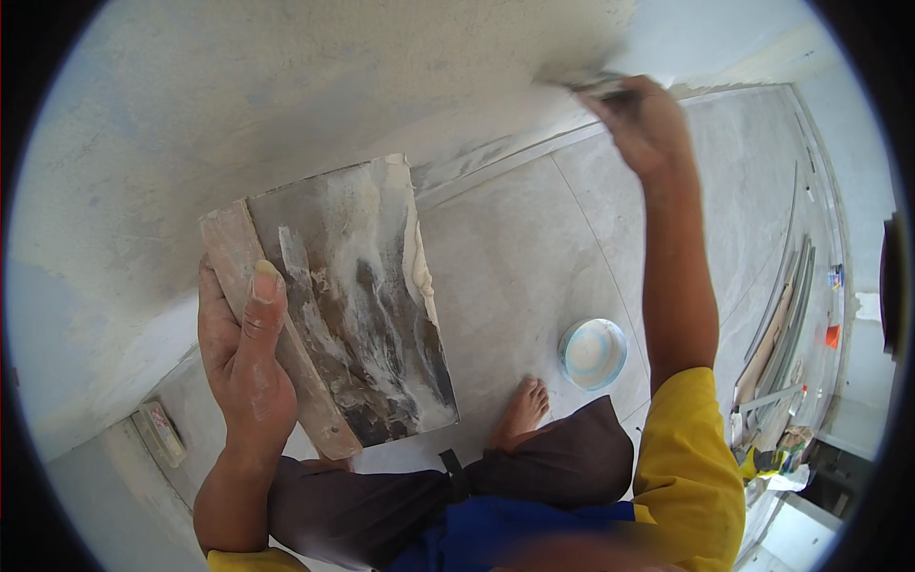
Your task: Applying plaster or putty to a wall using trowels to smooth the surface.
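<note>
My left hand grips the wooden edge strip of a plasterer's board, thumb on top and fingers underneath. The board's dark flat face is smeared with white putty, and a thicker ridge of putty runs along its far right edge. Out ahead on the right, my right hand is closed around a trowel, whose blade lies against or very close to the wall. Motion blurs the trowel, so its exact shape is unclear. Patchy cream and bluish-grey coating covers the wall.
On the tiled floor stands a round tub with whitish contents, beside my bare foot. Long strips lie along the right side, with mixed clutter near them. A small box-like object sits at the lower left.
</note>
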`<state>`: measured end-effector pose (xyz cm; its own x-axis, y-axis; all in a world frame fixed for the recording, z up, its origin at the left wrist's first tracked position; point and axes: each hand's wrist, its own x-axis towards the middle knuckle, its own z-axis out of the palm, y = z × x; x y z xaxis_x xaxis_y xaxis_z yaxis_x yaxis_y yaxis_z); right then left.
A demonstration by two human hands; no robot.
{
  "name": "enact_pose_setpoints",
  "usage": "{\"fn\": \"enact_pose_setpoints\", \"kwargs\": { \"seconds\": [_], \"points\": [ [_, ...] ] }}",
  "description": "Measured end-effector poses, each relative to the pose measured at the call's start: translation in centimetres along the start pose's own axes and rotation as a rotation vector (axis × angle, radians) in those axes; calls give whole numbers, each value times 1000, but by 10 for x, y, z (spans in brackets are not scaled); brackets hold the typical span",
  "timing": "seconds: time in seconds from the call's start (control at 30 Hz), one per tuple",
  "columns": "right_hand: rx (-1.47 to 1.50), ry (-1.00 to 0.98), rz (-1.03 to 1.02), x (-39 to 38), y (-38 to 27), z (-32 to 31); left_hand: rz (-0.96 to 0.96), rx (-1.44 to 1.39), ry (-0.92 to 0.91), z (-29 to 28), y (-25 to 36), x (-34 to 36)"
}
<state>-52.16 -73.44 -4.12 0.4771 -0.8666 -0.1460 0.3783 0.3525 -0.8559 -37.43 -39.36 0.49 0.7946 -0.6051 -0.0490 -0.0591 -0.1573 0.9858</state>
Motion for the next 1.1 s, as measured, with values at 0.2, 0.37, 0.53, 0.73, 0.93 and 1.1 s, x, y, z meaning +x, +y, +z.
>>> {"fn": "enact_pose_setpoints", "kwargs": {
  "seconds": [0.2,0.37,0.53,0.73,0.93,1.1],
  "points": [
    [-201,313,-22,6,27,-54,17,29,-5,2,2,-1],
    [-220,354,288,46,94,-111,54,5,13,4,-6,-1],
    [-134,311,272,64,81,-91,38,-29,-34,1,-2,1],
    [-32,62,-18,45,-30,-36,30,-11,-67,4,8,4],
    [-876,177,-547,-63,1,-24,-401,-307,-174,-1,-9,10],
    [-1039,-470,-1180,-179,109,13,-772,-523,-321,0,-42,16]
  ]
}}
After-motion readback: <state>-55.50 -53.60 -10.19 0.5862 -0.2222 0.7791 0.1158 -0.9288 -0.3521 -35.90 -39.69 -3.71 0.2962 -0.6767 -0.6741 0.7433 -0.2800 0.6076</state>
